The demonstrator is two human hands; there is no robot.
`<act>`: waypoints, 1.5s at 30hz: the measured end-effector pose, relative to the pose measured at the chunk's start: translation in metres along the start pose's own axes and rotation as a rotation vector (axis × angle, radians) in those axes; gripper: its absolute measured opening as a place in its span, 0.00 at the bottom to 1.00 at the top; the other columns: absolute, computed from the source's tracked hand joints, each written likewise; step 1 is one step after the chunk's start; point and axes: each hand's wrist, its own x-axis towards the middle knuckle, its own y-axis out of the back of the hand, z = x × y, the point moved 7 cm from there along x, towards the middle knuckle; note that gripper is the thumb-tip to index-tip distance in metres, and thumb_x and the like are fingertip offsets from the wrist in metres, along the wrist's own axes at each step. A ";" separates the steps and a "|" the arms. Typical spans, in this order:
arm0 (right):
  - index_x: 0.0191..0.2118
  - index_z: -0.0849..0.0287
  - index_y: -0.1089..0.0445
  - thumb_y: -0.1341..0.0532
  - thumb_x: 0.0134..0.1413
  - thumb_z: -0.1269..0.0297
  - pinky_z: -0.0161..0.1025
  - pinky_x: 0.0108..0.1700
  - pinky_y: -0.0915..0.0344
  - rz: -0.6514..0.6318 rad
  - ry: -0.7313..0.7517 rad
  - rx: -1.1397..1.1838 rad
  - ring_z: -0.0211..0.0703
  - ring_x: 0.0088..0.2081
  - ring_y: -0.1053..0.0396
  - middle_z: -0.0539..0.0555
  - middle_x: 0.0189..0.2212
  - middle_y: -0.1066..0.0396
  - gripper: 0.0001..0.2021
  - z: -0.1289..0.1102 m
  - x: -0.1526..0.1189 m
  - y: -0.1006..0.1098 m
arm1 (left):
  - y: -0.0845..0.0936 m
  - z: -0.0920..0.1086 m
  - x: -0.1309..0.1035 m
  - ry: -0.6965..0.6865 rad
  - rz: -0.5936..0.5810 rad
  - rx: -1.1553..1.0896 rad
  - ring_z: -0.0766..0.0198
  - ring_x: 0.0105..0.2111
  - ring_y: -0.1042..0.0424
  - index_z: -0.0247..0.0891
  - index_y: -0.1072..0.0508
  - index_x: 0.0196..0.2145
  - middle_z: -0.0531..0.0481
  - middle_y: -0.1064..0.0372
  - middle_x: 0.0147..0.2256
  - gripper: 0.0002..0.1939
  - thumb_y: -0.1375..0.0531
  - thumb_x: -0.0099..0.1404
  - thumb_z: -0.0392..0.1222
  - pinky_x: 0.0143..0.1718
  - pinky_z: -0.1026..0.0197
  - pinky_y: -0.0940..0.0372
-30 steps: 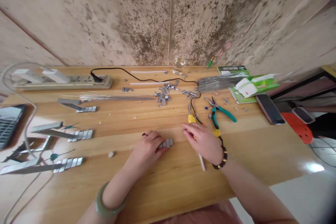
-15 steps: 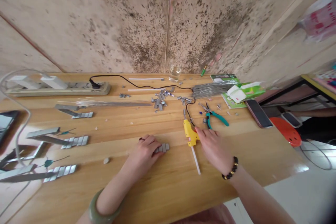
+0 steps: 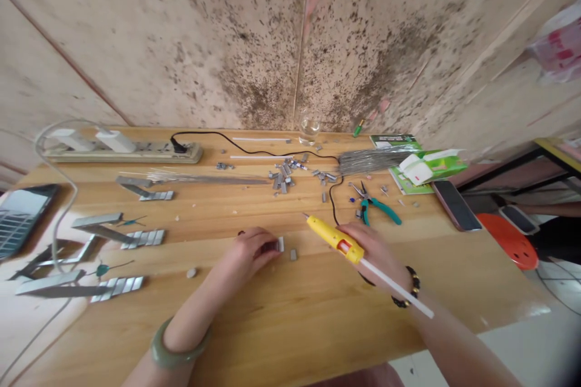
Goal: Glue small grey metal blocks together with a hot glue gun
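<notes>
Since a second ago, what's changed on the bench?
The right hand has picked up the yellow glue gun and aims its nozzle left, toward the small metal blocks. The left hand still presses on those blocks. The teal pliers lie as before.

Hidden under the left hand [image 3: 247, 252] — most of the small grey pieces [image 3: 280, 244], count untellable. Covered by the right hand [image 3: 376, 251]: grip of the glue gun [image 3: 334, 236]. Cut off at the frame's left edge, far from the gun — the phone [image 3: 20, 216]. Too small to identify: grey bits [image 3: 284, 170] beyond the gun.
</notes>
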 end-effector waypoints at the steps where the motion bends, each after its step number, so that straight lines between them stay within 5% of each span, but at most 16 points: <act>1: 0.42 0.57 0.32 0.41 0.60 0.63 0.40 0.41 0.35 -0.031 0.033 0.063 0.45 0.38 0.30 0.55 0.37 0.28 0.06 -0.005 0.004 -0.004 | 0.004 -0.001 0.000 0.003 0.024 -0.017 0.61 0.37 0.27 0.38 0.26 0.39 0.46 0.27 0.37 0.08 0.42 0.65 0.42 0.40 0.60 0.33; 4: 0.41 0.56 0.31 0.39 0.57 0.61 0.39 0.44 0.33 -0.069 0.075 0.238 0.44 0.41 0.30 0.55 0.41 0.29 0.08 -0.011 0.010 -0.017 | 0.014 -0.004 0.001 0.011 0.115 -0.062 0.61 0.37 0.26 0.37 0.26 0.40 0.46 0.26 0.37 0.09 0.40 0.64 0.43 0.40 0.61 0.32; 7: 0.45 0.55 0.32 0.38 0.55 0.60 0.40 0.46 0.32 0.022 0.000 0.376 0.45 0.43 0.30 0.55 0.43 0.29 0.12 0.000 0.008 -0.026 | 0.017 -0.006 0.001 0.006 0.154 -0.109 0.62 0.36 0.26 0.36 0.25 0.41 0.45 0.26 0.37 0.10 0.38 0.63 0.43 0.39 0.62 0.31; 16: 0.30 0.56 0.33 0.39 0.54 0.58 0.35 0.36 0.31 -0.079 0.034 0.481 0.41 0.31 0.31 0.50 0.29 0.32 0.08 0.000 0.001 -0.042 | 0.019 -0.004 -0.001 -0.062 0.227 -0.196 0.62 0.36 0.25 0.38 0.24 0.41 0.46 0.25 0.37 0.10 0.37 0.62 0.42 0.38 0.63 0.29; 45: 0.33 0.55 0.29 0.41 0.57 0.55 0.37 0.41 0.29 0.008 0.022 0.331 0.43 0.35 0.29 0.53 0.33 0.28 0.10 0.007 -0.005 -0.040 | 0.015 0.002 -0.005 -0.115 0.211 -0.128 0.63 0.38 0.25 0.39 0.25 0.42 0.46 0.26 0.39 0.10 0.37 0.62 0.38 0.39 0.64 0.29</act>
